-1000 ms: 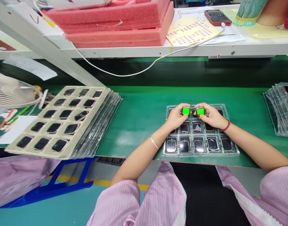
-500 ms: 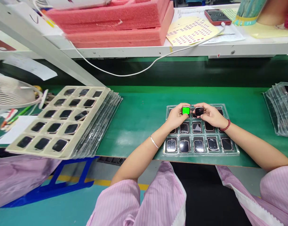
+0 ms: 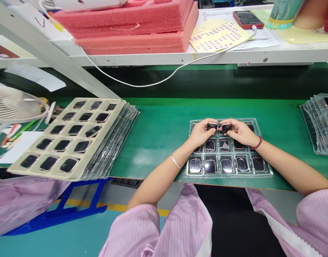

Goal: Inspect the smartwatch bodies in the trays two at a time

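Observation:
A clear plastic tray (image 3: 229, 175) with rows of square watch faces lies on the green table near its front edge. Above its back row, my left hand (image 3: 202, 132) grips a watch face (image 3: 212, 126) with a dark screen. Close beside it, my right hand (image 3: 240, 131) holds another dark watch face (image 3: 226, 127) between thumb and fingers. The two held pieces are slightly apart. Both hands partly cover the back row of the tray.
A cream tray (image 3: 53, 150) of watch faces tops a stack of clear trays at left, beside a white fan (image 3: 16, 105). More stacked trays (image 3: 318, 125) stand at far right. A white cable (image 3: 142, 86) hangs below the shelf (image 3: 153, 59) holding red foam (image 3: 137, 41).
The screen of the watch face in my left hand has turned from bright green to dark. Both held pieces have tilted slightly.

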`<state>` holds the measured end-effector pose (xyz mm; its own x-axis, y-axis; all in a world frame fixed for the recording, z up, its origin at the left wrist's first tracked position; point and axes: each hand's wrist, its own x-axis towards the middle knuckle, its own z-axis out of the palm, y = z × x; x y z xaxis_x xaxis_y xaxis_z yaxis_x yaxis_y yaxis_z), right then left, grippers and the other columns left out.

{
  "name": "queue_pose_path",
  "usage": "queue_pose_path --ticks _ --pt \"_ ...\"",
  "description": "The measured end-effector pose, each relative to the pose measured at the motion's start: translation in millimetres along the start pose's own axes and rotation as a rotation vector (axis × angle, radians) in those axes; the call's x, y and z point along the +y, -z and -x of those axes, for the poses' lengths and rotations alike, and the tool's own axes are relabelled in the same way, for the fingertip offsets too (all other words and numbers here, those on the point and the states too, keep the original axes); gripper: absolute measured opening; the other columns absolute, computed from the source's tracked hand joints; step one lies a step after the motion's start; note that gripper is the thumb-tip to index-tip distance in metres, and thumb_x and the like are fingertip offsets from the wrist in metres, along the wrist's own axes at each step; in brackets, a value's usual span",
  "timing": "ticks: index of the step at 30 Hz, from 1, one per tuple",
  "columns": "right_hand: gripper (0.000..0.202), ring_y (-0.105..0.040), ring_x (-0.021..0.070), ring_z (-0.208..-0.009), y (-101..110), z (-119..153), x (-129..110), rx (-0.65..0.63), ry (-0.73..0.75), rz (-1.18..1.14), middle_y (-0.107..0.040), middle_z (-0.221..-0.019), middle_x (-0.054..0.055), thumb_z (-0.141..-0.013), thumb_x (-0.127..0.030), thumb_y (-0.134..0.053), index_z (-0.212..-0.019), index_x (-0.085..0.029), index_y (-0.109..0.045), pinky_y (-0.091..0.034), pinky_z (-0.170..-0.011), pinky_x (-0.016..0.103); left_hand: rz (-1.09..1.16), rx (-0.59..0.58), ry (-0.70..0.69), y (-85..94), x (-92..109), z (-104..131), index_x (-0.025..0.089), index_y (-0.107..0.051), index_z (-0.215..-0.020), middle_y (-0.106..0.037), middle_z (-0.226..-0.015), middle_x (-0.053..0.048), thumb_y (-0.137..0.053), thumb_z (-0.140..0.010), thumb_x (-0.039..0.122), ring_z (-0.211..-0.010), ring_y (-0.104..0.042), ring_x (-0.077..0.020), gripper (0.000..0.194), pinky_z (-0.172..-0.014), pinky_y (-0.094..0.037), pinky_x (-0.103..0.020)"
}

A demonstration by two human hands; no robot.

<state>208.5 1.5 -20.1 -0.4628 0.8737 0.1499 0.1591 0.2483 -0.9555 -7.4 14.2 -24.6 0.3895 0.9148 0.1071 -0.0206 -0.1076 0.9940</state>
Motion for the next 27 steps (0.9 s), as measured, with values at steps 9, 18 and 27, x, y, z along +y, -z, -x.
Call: queue_pose_path --ticks 9,18,27 --pt "0.063 -0.065 0.0254 -0.112 2.6 -0.6 -0.3 0.042 -0.037 -0.038 -0.064 -0.128 0.011 -0.081 -0.021 -0.067 -0.14 -0.025 -0.044 -0.06 -0.083 0.037 -0.002 0.018 0.055 0.7 2.2 0.4 0.019 -0.05 -0.126 -0.07 -0.1 -0.005 -0.061 -0.068 0.006 -0.093 -0.068 -0.0174 0.06 -0.08 -0.052 -0.028" --pt "0.066 -0.071 0.0182 -0.079 4.2 -2.9 2.3 0.102 -0.142 -0.181 -0.071 -0.106 0.007 -0.078 -0.026 -0.075 -0.138 -0.023 -0.047 -0.061 -0.068 0.032 0.089 0.029 0.051 1.6 0.2 0.5 0.023 -0.045 -0.134 -0.068 -0.111 -0.007 -0.072 -0.072 0.015 -0.079 -0.07 -0.0141 0.068 -0.071 -0.055 -0.026" --pt "0.07 -0.075 0.0206 -0.07 26.0 -9.7 -6.9 0.081 -0.342 -0.589 -0.077 -0.099 0.015 -0.094 -0.074 -0.029 -0.107 -0.015 -0.065 -0.062 -0.057 0.03 0.496 -0.149 0.4 9.7 16.0 -3.1 0.011 -0.062 -0.113 -0.074 -0.108 -0.019 -0.037 -0.096 0.062 -0.08 -0.074 -0.0199 0.059 -0.055 -0.052 -0.024"
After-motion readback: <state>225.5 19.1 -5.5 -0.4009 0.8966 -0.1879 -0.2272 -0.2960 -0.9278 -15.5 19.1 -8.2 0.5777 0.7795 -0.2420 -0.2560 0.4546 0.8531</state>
